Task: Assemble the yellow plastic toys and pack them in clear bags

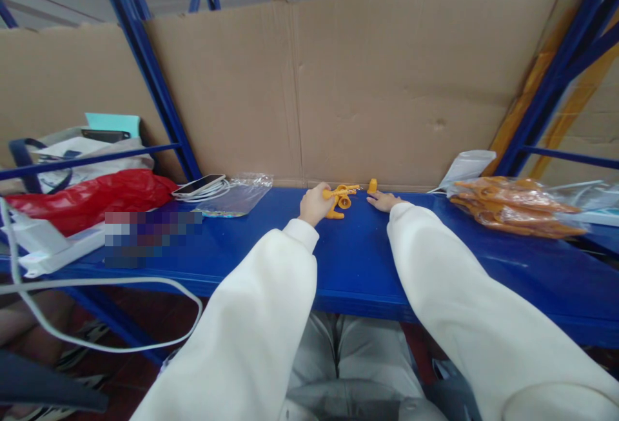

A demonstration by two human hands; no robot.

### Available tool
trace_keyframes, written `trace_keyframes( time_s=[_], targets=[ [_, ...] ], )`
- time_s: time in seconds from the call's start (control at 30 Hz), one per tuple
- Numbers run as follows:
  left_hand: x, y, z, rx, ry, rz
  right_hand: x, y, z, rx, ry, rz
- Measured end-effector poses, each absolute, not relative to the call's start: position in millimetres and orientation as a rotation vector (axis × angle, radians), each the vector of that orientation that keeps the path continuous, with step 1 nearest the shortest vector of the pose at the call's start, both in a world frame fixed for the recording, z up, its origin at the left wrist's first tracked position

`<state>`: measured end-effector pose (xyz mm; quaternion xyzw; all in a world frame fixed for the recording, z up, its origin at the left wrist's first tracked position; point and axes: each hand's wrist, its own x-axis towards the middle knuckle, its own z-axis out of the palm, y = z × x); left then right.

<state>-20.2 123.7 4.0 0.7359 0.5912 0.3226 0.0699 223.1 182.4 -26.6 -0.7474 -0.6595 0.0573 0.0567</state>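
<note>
On the blue shelf (355, 247), near the cardboard, my left hand (315, 204) is closed around one side of an orange plastic piece (343, 202). This piece has arms sticking out and a round, ring-like part. A thin metal-looking bit shows at its upper right end. Just to the right stands a small orange cap-like part (372, 186). My right hand (384, 201) rests palm down on the shelf beside that part, fingers stretched out and apparently holding nothing. I cannot tell whether its fingertips touch the small part.
Bagged orange pieces (512, 207) lie at the right. To the left are a clear plastic bag (239, 195), a phone (200, 185) with a white cable, a red bag (97, 198) and a white power strip (68, 250). A cardboard wall (367, 92) closes the back.
</note>
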Motion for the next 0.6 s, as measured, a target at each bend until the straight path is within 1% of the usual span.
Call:
trace_keyframes(
  time_s=[0.2,0.6],
  targets=[
    [-20.8,124.7,2.7,2.205,1.798,0.966,222.3,192.8,-30.2,-2.266,-2.011,0.166],
    [-19.9,123.0,3.5,2.199,1.788,0.949,220.0,186.3,-29.4,-2.276,-1.975,0.158]
  ],
)
